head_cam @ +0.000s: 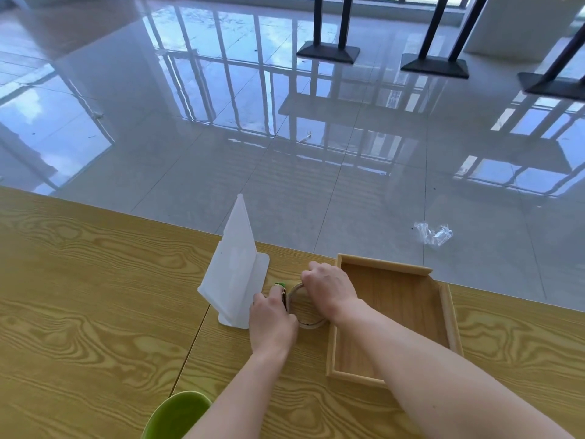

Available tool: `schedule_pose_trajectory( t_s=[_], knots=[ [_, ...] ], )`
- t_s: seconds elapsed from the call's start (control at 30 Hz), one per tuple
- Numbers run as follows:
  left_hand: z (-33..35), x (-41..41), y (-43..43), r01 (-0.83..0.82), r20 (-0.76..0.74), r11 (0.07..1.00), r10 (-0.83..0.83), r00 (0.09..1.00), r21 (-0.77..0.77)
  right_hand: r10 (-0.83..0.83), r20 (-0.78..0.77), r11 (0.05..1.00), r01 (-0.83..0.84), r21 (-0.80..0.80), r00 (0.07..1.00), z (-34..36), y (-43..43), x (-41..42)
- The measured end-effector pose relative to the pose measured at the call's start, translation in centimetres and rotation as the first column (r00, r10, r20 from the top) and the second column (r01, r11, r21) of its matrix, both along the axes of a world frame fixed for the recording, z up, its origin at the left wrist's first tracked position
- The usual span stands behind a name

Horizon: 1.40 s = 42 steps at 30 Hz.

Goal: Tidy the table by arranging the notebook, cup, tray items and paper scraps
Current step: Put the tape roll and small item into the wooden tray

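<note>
One wooden tray [384, 263], its visible floor bare wood, with the right forearm lying across it; just left of it one tape roll [311, 326], the right hand [329, 288] curled over its far rim; the left hand [272, 321] pinches a small green-capped object [280, 285] beside one white sign holder [237, 264]; one green cup [177, 413] at the near edge of the wood-grain table [79, 296]; on the glossy tiled floor [221, 122] one crumpled plastic wrapper [433, 234] and three black pedestal bases [327, 52].

Lower center: L hand [272, 321] is pinching green-tipped item [280, 284], R hand [329, 289] is curling over ring [311, 325], forearms extending from bottom.
</note>
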<state>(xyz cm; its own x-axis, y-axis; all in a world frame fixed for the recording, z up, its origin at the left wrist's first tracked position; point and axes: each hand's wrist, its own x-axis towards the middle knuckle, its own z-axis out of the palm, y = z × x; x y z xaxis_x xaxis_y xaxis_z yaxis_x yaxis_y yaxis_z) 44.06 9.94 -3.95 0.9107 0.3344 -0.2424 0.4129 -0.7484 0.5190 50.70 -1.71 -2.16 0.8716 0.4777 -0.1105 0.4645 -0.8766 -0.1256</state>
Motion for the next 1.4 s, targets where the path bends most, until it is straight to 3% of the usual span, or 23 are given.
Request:
schedule_pose_trajectory(
  t_s=[0.17,0.3,0.43,0.53,0.67,0.87,1.17,1.4],
  knots=[
    [0.4,0.1,-0.2,-0.129,0.053,0.971,0.143,0.988,-0.201,-0.119,0.076,0.986,0.109,0.128,0.99,1.6,-1.7,-0.3],
    [1.7,-0.1,-1.0,-0.237,0.066,0.859,0.298,0.952,-0.453,-0.357,0.071,0.902,0.324,0.287,0.931,2.5,-6.0,-0.6],
    [3.5,-1.0,-3.6,-0.193,0.059,0.714,0.312,0.948,-0.673,-0.509,0.012,0.806,0.471,0.357,0.861,2.7,-10.8,-2.3],
    [4.2,-1.9,-6.2,-0.105,0.079,0.696,0.226,0.971,-0.71,-0.576,-0.064,0.764,0.565,0.31,0.815,1.9,-13.3,-3.7],
    [3.9,-2.3,-9.4,-0.027,0.116,0.798,0.12,0.986,-0.602,-0.628,-0.088,0.74,0.629,0.238,0.773,0.8,-16.1,-5.3],
    [2.5,-2.5,-11.8,0.077,0.109,0.968,-0.052,0.993,-0.237,-0.692,-0.14,0.683,0.705,0.192,0.709,0.2,-17.7,-6.0],
    [1.9,-2.4,-12.4,0.204,0.062,0.978,-0.201,0.978,-0.04,-0.685,-0.163,0.667,0.701,0.251,0.71,-0.3,-17.6,-6.9],
    [2.1,-4.0,-9.9,0.194,0.156,0.981,-0.196,0.968,0.026,-0.734,-0.101,0.584,0.7,0.41,0.671,0.4,-19.7,-8.9]
  ],
)
